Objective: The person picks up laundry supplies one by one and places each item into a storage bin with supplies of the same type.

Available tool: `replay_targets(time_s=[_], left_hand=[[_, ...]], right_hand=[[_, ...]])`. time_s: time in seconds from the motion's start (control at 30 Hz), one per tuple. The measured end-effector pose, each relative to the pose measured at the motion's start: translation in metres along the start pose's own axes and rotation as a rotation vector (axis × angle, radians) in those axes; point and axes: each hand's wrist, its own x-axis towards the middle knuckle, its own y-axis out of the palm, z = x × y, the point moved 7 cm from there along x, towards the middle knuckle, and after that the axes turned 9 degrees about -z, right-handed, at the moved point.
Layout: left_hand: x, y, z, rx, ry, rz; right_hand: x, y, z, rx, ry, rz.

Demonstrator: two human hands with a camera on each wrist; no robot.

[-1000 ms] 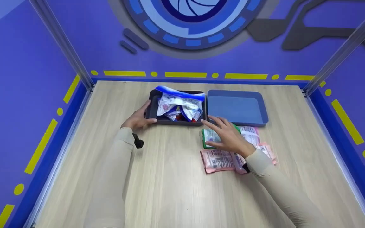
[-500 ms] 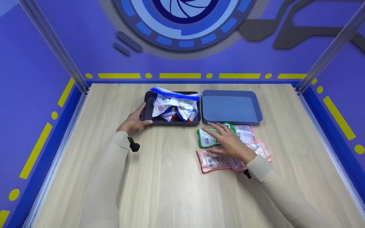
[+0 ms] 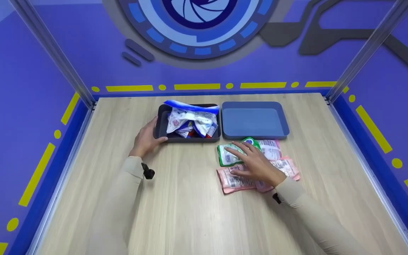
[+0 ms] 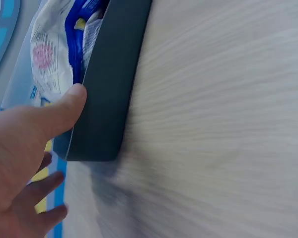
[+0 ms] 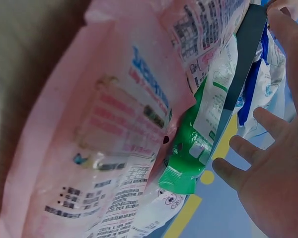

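Observation:
My left hand (image 3: 144, 141) is at the left end of a dark grey tray (image 3: 190, 140), thumb on the near corner rim, fingers along the end. In the left wrist view the thumb (image 4: 64, 111) lies on the rim, the other fingers extended apart from the wall. Crumpled white-and-blue pouches (image 3: 194, 117) fill the tray. My right hand (image 3: 257, 164) hovers with spread, slightly bent fingers over a green-and-white pouch (image 3: 225, 158) and pink printed pouches (image 3: 234, 180). The right wrist view shows nothing in its grasp; a pink pouch (image 5: 124, 129) looms close to that camera.
A blue-grey tray (image 3: 255, 137) with nothing in it stands right beside the dark one. More pink pouches (image 3: 287, 166) lie under and behind the right hand on the wooden table (image 3: 182, 212). Blue panels (image 3: 197, 74) enclose the table at the back and sides.
The whole head view has shifted slightly left. Relative to the trays, my right hand has drawn back a little toward the pouches. My left hand stays at the dark tray's end.

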Motion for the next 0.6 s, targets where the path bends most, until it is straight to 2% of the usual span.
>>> replay_targets(time_s=[0.13, 0.23, 0.3, 0.4, 0.6], left_hand=[[-0.008, -0.011, -0.017, 0.175, 0.091, -0.124], [-0.014, -0.017, -0.032, 0.242, 0.137, -0.198], [-0.017, -0.018, -0.041, 0.230, 0.145, -0.217], [-0.020, -0.014, -0.056, 0.146, 0.173, -0.191], [-0.024, 0.010, -0.095, -0.004, 0.343, -0.098]], right_hand=[[-0.004, 0.000, 0.000, 0.009, 0.004, 0.005], [-0.007, 0.000, 0.000, 0.014, -0.007, -0.008], [-0.009, 0.000, 0.000, 0.014, -0.014, -0.018], [-0.011, -0.002, 0.000, 0.017, -0.018, -0.037], [-0.018, -0.003, -0.002, 0.015, 0.012, -0.038]])
